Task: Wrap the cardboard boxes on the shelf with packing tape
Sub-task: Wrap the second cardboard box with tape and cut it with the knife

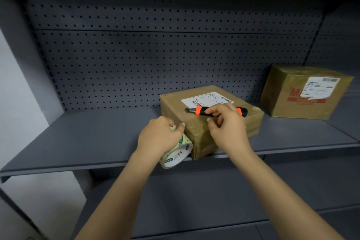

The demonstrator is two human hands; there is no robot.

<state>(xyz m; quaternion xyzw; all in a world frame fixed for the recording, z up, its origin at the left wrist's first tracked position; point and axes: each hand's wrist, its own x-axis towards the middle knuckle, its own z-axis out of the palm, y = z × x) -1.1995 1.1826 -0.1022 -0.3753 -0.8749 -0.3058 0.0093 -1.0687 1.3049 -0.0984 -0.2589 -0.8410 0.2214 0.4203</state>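
Grey metal shelf [81, 142] runs across the middle of the frame, perforated back panel [155, 54] behind it. Flat cardboard box [196, 111] sits at centre, near the shelf's front edge, one corner poking slightly past the lip; a white shipping label [206, 98] lies on its top face, and glossy tape already shows on its near side. Second, taller box [303, 93] stands at right of frame, well apart from the first, with its own white label and red printing. Left hand [159, 138], centre-left, is clamped around a roll of packing tape [178, 154], the roll pressed against the flat box's near left corner and hanging partly beyond the shelf edge. Right hand [228, 124], just right of centre, rests over the box top, fingers curled around the black-and-orange utility knife [214, 111]; knife lies along the top face, its tip pointing toward the left of frame. Blade appears extended a little, though blur makes that uncertain. Hands are near each other, not touching. Both forearms are bare and enter from the bottom of the frame.
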